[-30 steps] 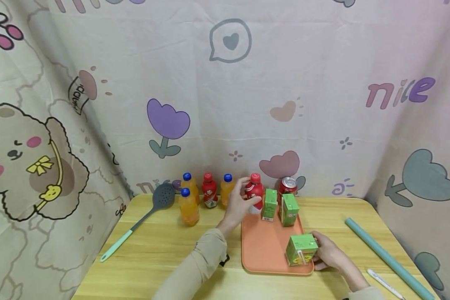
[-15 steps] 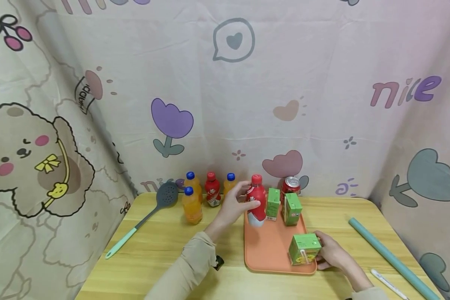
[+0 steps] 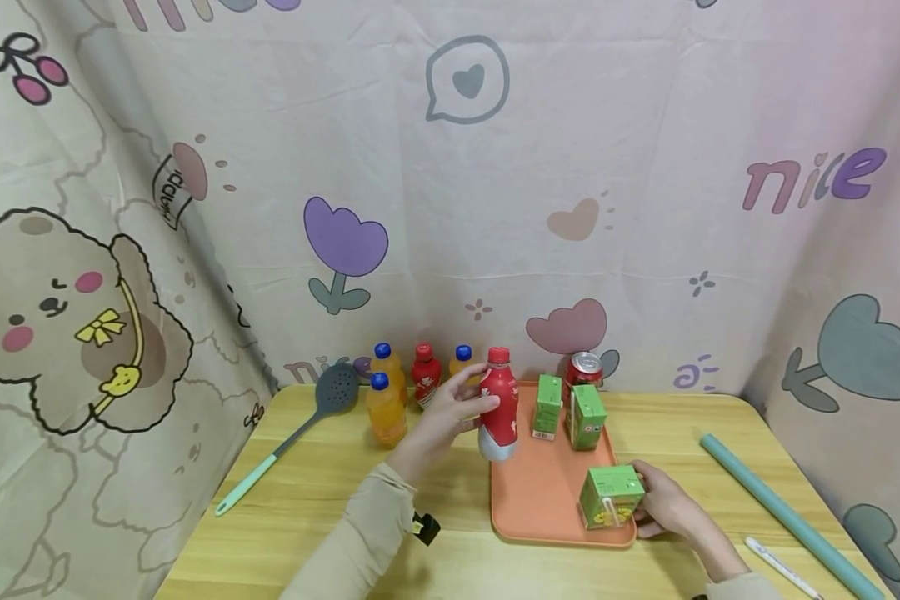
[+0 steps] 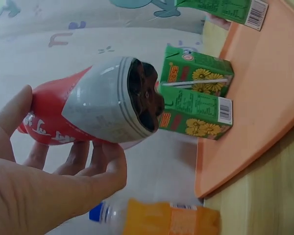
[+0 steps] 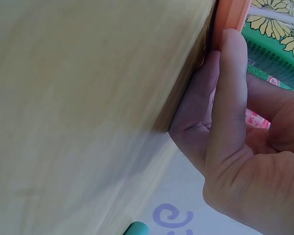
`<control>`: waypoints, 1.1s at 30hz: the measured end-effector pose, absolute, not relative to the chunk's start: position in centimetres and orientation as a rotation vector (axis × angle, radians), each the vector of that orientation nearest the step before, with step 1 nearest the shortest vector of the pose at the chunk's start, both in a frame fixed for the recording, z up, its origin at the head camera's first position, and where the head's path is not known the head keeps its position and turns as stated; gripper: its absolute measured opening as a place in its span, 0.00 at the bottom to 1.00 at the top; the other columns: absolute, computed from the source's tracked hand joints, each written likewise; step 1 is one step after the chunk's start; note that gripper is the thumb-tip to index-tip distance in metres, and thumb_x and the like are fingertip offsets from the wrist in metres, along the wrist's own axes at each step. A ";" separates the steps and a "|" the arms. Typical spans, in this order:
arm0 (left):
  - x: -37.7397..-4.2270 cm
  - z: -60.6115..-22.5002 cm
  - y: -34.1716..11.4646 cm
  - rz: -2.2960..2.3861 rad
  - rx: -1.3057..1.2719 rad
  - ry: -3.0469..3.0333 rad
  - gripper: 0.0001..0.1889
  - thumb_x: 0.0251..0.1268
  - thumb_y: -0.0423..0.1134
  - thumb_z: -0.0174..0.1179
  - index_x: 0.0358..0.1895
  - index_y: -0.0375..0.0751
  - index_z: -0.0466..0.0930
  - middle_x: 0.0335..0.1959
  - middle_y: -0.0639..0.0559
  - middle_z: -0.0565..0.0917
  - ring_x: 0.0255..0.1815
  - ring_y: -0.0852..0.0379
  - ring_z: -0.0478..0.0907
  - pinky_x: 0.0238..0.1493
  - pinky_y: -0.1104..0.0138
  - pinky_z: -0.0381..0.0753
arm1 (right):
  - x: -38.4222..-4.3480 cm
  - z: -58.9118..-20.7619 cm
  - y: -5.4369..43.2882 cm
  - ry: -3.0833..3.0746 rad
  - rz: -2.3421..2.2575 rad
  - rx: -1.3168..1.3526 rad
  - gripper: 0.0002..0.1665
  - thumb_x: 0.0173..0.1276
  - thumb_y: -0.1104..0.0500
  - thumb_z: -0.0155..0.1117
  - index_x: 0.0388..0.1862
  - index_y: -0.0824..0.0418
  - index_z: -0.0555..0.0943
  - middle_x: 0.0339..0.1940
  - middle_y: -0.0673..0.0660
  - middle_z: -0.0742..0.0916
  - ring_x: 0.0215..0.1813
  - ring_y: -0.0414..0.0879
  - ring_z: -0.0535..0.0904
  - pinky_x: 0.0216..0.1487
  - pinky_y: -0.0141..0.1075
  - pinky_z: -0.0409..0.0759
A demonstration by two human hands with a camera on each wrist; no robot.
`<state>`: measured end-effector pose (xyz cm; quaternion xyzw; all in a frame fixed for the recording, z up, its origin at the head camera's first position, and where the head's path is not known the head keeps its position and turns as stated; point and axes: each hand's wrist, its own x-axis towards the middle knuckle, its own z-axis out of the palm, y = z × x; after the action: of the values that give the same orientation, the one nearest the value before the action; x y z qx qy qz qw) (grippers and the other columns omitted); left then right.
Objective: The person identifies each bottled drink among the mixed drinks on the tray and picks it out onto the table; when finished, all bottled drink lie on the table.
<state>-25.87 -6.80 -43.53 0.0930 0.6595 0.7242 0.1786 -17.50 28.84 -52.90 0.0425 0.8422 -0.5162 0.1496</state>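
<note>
My left hand (image 3: 438, 417) grips a red plastic drink bottle (image 3: 499, 408) with a red cap. It is held upright above the left side of the orange tray (image 3: 525, 492). In the left wrist view, my fingers and thumb wrap the bottle (image 4: 98, 100), its dark base showing. At the tray's front right corner, my right hand (image 3: 667, 502) holds the rim, fingertips on its outer side in the right wrist view (image 5: 230, 88). Right beside that hand, a green juice box (image 3: 611, 497) stands on the tray. Two more juice boxes (image 3: 547, 407) stand farther back.
Orange drink bottles (image 3: 386, 412) with blue caps and another red bottle (image 3: 425, 379) stand back left. A red can (image 3: 583, 371) is behind the juice boxes. A slotted turner (image 3: 288, 437) lies far left. A teal rod (image 3: 787, 512) and a white pen (image 3: 780, 565) lie right.
My left hand has lifted the red bottle from the back left of the tray and brought it toward me and slightly left. My right hand has stayed at the tray's corner.
</note>
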 end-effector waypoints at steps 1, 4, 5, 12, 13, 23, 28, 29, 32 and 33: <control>-25.9 -43.5 -7.1 2.060 0.254 1.843 0.35 0.71 0.42 0.67 0.79 0.56 0.66 0.77 0.39 0.73 0.75 0.39 0.72 0.71 0.43 0.79 | -17.5 -52.9 28.9 2.417 -1.484 0.123 0.31 0.67 0.80 0.45 0.70 0.72 0.67 0.38 0.58 0.85 0.31 0.51 0.80 0.27 0.46 0.88; -26.1 -43.6 -8.0 2.087 0.223 1.799 0.35 0.73 0.42 0.65 0.80 0.57 0.64 0.78 0.39 0.72 0.75 0.38 0.71 0.71 0.45 0.80 | -17.5 -52.8 29.0 2.412 -1.482 0.119 0.31 0.67 0.79 0.46 0.70 0.73 0.66 0.39 0.59 0.85 0.31 0.51 0.79 0.27 0.45 0.88; -26.2 -43.6 -8.3 2.095 0.219 1.792 0.35 0.73 0.42 0.65 0.80 0.56 0.64 0.78 0.38 0.71 0.75 0.38 0.71 0.70 0.47 0.80 | -17.5 -52.8 29.0 2.409 -1.485 0.118 0.31 0.67 0.79 0.46 0.70 0.73 0.66 0.39 0.59 0.85 0.31 0.51 0.79 0.27 0.45 0.88; -26.8 -44.6 -10.2 2.107 0.191 1.837 0.36 0.73 0.41 0.65 0.81 0.55 0.63 0.79 0.40 0.71 0.76 0.39 0.70 0.71 0.49 0.79 | -17.4 -52.6 29.1 2.413 -1.485 0.102 0.33 0.64 0.80 0.43 0.70 0.74 0.65 0.40 0.60 0.85 0.31 0.51 0.80 0.27 0.45 0.89; -26.8 -44.8 -10.4 2.110 0.188 1.848 0.36 0.73 0.41 0.65 0.81 0.55 0.62 0.79 0.40 0.70 0.76 0.39 0.70 0.72 0.48 0.79 | -17.5 -52.7 29.1 2.414 -1.483 0.103 0.33 0.65 0.80 0.44 0.71 0.74 0.65 0.40 0.60 0.85 0.31 0.51 0.80 0.27 0.45 0.88; -26.8 -46.3 -12.3 2.003 0.222 2.247 0.35 0.69 0.41 0.71 0.77 0.54 0.68 0.75 0.41 0.75 0.76 0.38 0.72 0.78 0.42 0.73 | -17.5 -52.8 29.1 2.417 -1.479 0.108 0.32 0.66 0.80 0.44 0.71 0.74 0.65 0.39 0.59 0.85 0.31 0.51 0.79 0.27 0.45 0.88; -26.6 -47.1 -12.3 1.957 0.322 2.470 0.34 0.67 0.34 0.72 0.74 0.45 0.70 0.69 0.37 0.79 0.68 0.37 0.78 0.75 0.43 0.76 | -17.6 -52.8 29.1 2.422 -1.469 0.109 0.31 0.67 0.80 0.44 0.71 0.73 0.65 0.38 0.58 0.84 0.31 0.51 0.80 0.27 0.45 0.88; -26.5 -47.2 -12.3 1.966 0.333 2.491 0.33 0.66 0.32 0.72 0.73 0.43 0.70 0.69 0.36 0.79 0.68 0.36 0.79 0.74 0.43 0.77 | -17.6 -52.8 29.1 2.420 -1.468 0.108 0.31 0.68 0.80 0.44 0.71 0.73 0.65 0.38 0.58 0.84 0.31 0.51 0.79 0.27 0.44 0.88; -26.3 -47.7 -12.2 1.956 0.342 2.567 0.32 0.65 0.29 0.71 0.70 0.39 0.69 0.69 0.34 0.79 0.69 0.35 0.78 0.74 0.42 0.77 | -17.6 -52.8 29.0 2.414 -1.468 0.104 0.31 0.68 0.80 0.44 0.72 0.74 0.64 0.38 0.59 0.84 0.31 0.51 0.79 0.27 0.44 0.88; -26.2 -47.9 -12.2 1.945 0.335 2.590 0.32 0.65 0.28 0.71 0.70 0.39 0.69 0.69 0.34 0.78 0.69 0.35 0.78 0.73 0.41 0.77 | -17.6 -52.8 29.0 2.412 -1.468 0.104 0.32 0.69 0.80 0.44 0.72 0.74 0.64 0.38 0.59 0.84 0.31 0.51 0.79 0.27 0.44 0.88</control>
<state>-26.24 -12.18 -47.85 0.1028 0.7942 0.5962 -0.0574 -17.58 29.00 -52.83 0.0362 0.8429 -0.5132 0.1574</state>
